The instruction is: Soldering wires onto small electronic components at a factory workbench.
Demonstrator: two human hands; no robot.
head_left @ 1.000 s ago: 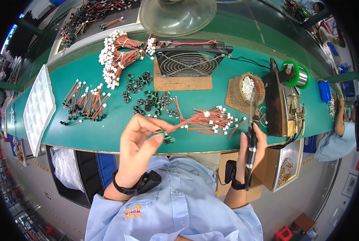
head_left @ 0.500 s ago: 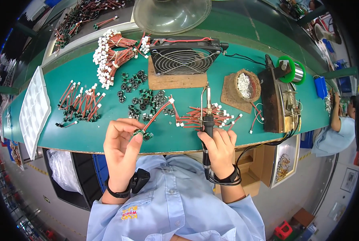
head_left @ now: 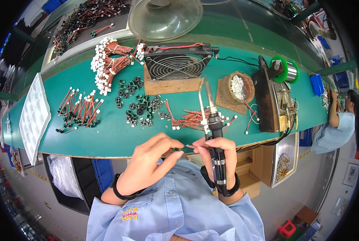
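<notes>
Near the table's front edge, my left hand (head_left: 153, 160) pinches a small green circuit board (head_left: 174, 150), mostly hidden by the fingers. My right hand (head_left: 223, 152) is closed round a black-handled soldering iron (head_left: 216, 125) whose tip points up and away from me. The right thumb and fingertip also meet at a short piece of red wire (head_left: 190, 146) between the two hands, close to the board. Just beyond lie loose red wire leads (head_left: 191, 118) with white connectors. Small black and green parts (head_left: 139, 105) lie in a cluster farther left.
A black fan (head_left: 178, 66) stands on a wooden board at the back. Right of it are a round bowl of whitish pellets (head_left: 238, 87), a solder spool (head_left: 285, 70) and a brown metal box (head_left: 267, 102). Finished-looking wired boards (head_left: 79, 108) and a white tray (head_left: 34, 118) lie left.
My hands have come together near the table edge; the left moved right and down with the board. The soldering iron now leans left at its tip. The right fingers have reached the wire.
</notes>
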